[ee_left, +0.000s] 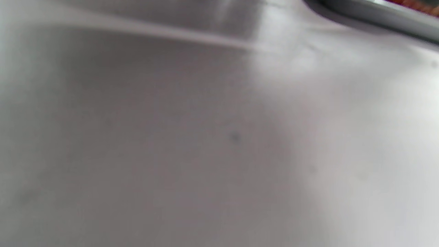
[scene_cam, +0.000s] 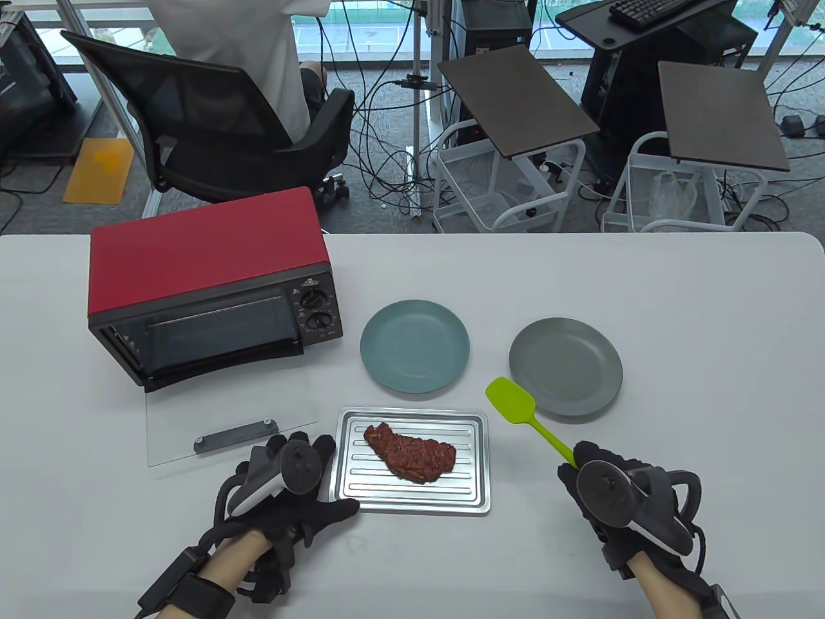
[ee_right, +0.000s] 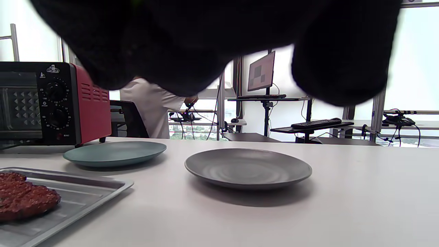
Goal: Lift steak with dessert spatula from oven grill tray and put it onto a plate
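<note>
A brown steak (scene_cam: 410, 454) (ee_right: 24, 199) lies on the ribbed metal oven tray (scene_cam: 474, 445) (ee_right: 85, 192) near the table's front. My left hand (scene_cam: 308, 480) lies flat at the tray's left edge, its fingers touching the rim and its thumb along the front-left corner. The left wrist view shows only blurred table and a strip of tray rim (ee_left: 377, 13). My right hand (scene_cam: 596, 480) grips the handle of the green dessert spatula (scene_cam: 515, 403); its blade points up-left, above the table at the grey plate's near-left edge. A teal plate (scene_cam: 414, 345) (ee_right: 115, 153) and a grey plate (scene_cam: 566, 365) (ee_right: 247, 168) sit bare behind the tray.
A red toaster oven (scene_cam: 213, 284) (ee_right: 55, 103) stands at the back left, its glass door (scene_cam: 225, 425) folded down flat onto the table beside my left hand. A person sits on a black office chair (scene_cam: 213, 129) beyond the table.
</note>
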Available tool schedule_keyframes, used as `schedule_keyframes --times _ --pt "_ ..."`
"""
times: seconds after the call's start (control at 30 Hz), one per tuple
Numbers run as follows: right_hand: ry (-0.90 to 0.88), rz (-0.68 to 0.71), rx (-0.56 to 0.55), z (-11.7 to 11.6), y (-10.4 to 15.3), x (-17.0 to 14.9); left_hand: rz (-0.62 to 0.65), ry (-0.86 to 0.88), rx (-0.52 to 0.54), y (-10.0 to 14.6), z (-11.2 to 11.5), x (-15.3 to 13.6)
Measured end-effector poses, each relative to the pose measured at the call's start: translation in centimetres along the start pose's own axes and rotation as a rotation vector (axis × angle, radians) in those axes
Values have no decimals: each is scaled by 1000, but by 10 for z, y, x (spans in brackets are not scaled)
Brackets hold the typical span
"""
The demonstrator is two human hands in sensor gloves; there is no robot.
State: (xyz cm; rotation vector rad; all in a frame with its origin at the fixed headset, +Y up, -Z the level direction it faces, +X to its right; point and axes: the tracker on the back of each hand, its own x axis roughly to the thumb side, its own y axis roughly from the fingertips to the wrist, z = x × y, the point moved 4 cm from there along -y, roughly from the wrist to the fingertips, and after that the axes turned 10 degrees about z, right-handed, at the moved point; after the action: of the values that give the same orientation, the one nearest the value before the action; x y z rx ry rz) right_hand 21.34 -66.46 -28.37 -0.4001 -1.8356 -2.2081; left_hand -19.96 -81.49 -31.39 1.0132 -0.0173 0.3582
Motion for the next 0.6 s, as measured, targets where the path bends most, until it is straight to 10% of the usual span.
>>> schedule_keyframes --times 0.6 --pt "12 145 233 -46 -3 13 -20 -4 -55 -6 4 1"
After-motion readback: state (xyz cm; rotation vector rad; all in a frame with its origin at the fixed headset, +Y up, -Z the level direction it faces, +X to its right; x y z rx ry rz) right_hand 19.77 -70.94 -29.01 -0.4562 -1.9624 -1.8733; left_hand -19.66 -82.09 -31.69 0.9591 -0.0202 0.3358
